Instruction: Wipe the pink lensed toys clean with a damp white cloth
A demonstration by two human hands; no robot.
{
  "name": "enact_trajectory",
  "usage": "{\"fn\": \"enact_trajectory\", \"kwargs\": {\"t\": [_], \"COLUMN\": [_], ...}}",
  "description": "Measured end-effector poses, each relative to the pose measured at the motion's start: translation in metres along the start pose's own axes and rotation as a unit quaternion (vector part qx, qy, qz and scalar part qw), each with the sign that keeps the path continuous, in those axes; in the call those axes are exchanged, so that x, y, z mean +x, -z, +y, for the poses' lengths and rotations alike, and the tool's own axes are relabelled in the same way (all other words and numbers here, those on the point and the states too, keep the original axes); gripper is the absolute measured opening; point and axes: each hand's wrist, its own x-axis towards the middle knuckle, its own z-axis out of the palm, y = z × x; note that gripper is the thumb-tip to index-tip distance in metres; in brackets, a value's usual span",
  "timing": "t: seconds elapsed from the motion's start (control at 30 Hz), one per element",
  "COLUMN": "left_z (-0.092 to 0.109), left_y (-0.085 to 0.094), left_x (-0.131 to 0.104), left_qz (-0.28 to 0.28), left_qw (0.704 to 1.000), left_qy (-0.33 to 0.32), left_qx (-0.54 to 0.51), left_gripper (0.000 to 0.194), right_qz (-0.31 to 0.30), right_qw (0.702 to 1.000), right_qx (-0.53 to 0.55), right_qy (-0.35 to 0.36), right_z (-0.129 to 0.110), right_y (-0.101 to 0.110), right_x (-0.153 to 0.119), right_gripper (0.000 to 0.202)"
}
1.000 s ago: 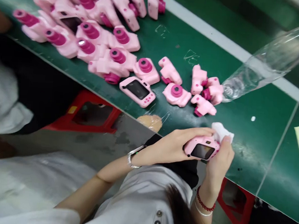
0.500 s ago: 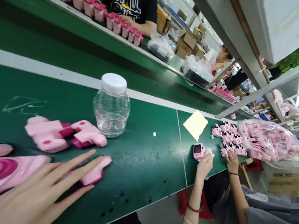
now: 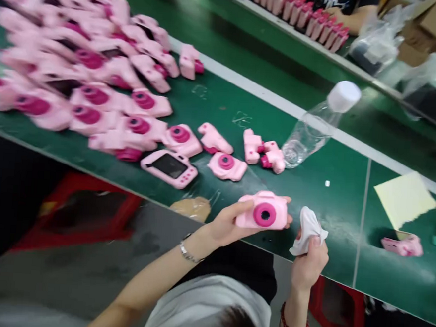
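A pink toy camera with a dark pink lens ring rests in my left hand, lens side up, thumb over its left end and fingertips showing past its right end. My right hand, red beaded bracelet on its wrist, grips a crumpled white cloth just right of the camera, apart from it. Closest on the table are another toy camera lying lens up and one with its dark screen facing up. Two more pink cameras stand beside a clear plastic bottle with a white cap.
A large pile of pink toy cameras covers the green table's left end. To the right lie yellow paper and another pink camera. Boxed pink items line the far shelf, where a person sits. A red stool stands below.
The view has swung left and down. My left hand, earlier stretched over the cameras, now holds one before me. The camera near my right hand now lies apart, by the yellow paper.
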Motion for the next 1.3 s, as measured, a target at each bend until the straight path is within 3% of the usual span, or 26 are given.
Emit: {"fn": "enact_trajectory", "kwargs": {"t": [0.07,0.23,0.37,0.47,0.57,0.67,0.77,0.83,0.97,1.03,1.13,1.23,1.3], "left_z": [0.002,-0.001,-0.006,-0.006,-0.005,-0.008,-0.015,-0.019,-0.022,-0.017,-0.004,0.01,0.017], "left_y": [-0.004,-0.004,-0.009,-0.016,-0.019,-0.016,-0.012,-0.013,-0.017,-0.019,-0.02,-0.026,-0.031], "left_x": [-0.004,-0.015,-0.019,-0.018,-0.014,-0.009,-0.007,-0.005,-0.002,0.0,0.0,-0.003,-0.005], "left_qz": [0.011,0.044,0.115,0.123,0.155,0.168,0.153,0.168,0.199,0.221,0.228,0.227,0.225], "left_qw": [0.996,0.994,0.984,0.982,0.981,0.979,0.976,0.968,0.96,0.96,0.964,0.96,0.955], "left_qy": [-0.003,-0.035,-0.071,-0.053,-0.057,-0.105,-0.152,-0.18,-0.188,-0.171,-0.129,-0.108,-0.097], "left_qx": [-0.092,-0.091,-0.119,-0.132,-0.102,-0.054,0.0,0.053,0.062,0.017,-0.055,-0.128,-0.167], "left_gripper": [0.079,0.084,0.066,0.073,0.084,0.088,0.094,0.094,0.1,0.104,0.102,0.083,0.077], "right_qz": [-0.024,-0.06,-0.092,-0.057,-0.052,-0.064,0.028,0.074,0.017,0.005,-0.017,-0.013,0.027], "right_qw": [0.997,0.983,0.966,0.955,0.962,0.986,0.994,0.987,0.947,0.933,0.955,0.988,0.988], "right_qx": [0.036,0.041,-0.048,-0.062,-0.031,0.036,0.067,0.038,-0.11,-0.128,-0.054,0.082,0.148], "right_qy": [0.066,0.166,0.238,0.284,0.268,0.151,0.085,0.138,0.302,0.337,0.291,0.132,0.043], "right_z": [-0.016,-0.045,-0.049,-0.04,-0.029,-0.027,-0.039,-0.049,-0.056,-0.053,-0.045,-0.042,-0.045], "right_y": [-0.018,-0.035,-0.045,-0.042,-0.03,-0.02,-0.023,-0.031,-0.049,-0.053,-0.051,-0.048,-0.048], "right_x": [-0.003,0.012,0.008,-0.003,-0.012,-0.017,-0.02,-0.021,-0.024,-0.028,-0.036,-0.04,-0.039], "right_gripper": [0.051,0.044,0.04,0.039,0.036,0.035,0.037,0.035,0.023,0.018,0.019,0.023,0.027]}}
